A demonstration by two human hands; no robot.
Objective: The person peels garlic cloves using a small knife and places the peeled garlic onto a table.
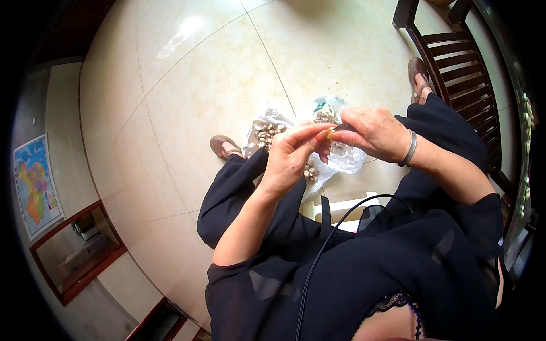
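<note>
My left hand point(289, 158) pinches a small yellowish piece point(330, 134) between thumb and fingertips. Up against it, my right hand point(372, 135) is closed, its thumb by the same piece. A thin dark tool, like a small blade point(342, 127), shows under the right fingers, most of it hidden. Below the hands a white plastic bag point(251, 135) lies spread on the floor with many small brown-and-white rounded pieces point(266, 134) on it. A second, clear plastic bag point(350, 161) sits to its right, holding pale bits, partly covered by my right hand.
A cream plastic stool point(339, 209) shows between my legs. Shiny floor tiles point(193, 113) spread ahead and left. At right stands a dark slatted wooden chair point(463, 71). On the left wall hang a coloured map point(37, 184) and a wood-framed recess point(79, 250). A black cable point(318, 256) crosses my front.
</note>
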